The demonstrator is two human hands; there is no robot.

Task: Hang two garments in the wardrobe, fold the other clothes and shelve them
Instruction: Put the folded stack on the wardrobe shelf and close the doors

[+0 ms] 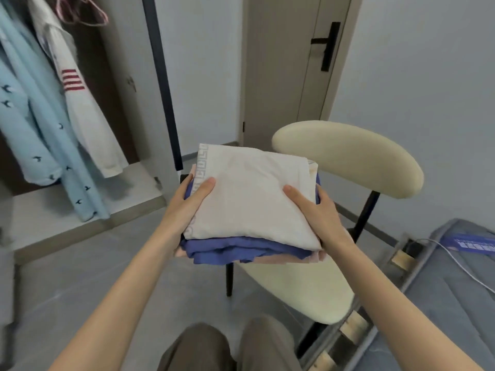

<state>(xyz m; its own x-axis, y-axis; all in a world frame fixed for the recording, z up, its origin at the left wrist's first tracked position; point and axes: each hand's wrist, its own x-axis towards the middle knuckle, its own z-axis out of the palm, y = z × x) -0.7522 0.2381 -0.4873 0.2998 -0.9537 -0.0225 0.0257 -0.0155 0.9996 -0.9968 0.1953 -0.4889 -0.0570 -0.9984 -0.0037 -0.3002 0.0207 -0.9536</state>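
Two knees in olive trousers (203, 349) fill the bottom centre of the frame: yours.

Item 1: both your forearms run up from the lower corners and converge at mid-frame, bare and nearly straight.

Item 2: your left hand (187, 207) grips the left edge of the stack of folded clothes (251, 199), thumb flat on top, fingers curled round the side.

Item 3: your right hand (321, 210) grips the right edge the same way, thumb on top, fingers wrapped under.

Item 4: the stack is at the centre of the frame, level between your hands: cream piece (254, 183) on top, blue piece (227, 250) beneath, pink piece (316, 257) lowest. It sits over the cream chair (302, 290); you cannot tell whether it touches the seat.

Item 5: grey bed (455, 303), lower right.

Item 6: wardrobe (40, 210), upper left, open. A light blue garment (34, 124) and a white garment (80, 116) with red stripes hang side by side inside it, with a pink hanger (80, 12) above.

Item 7: door (294, 62), top centre, shut, with a black handle.
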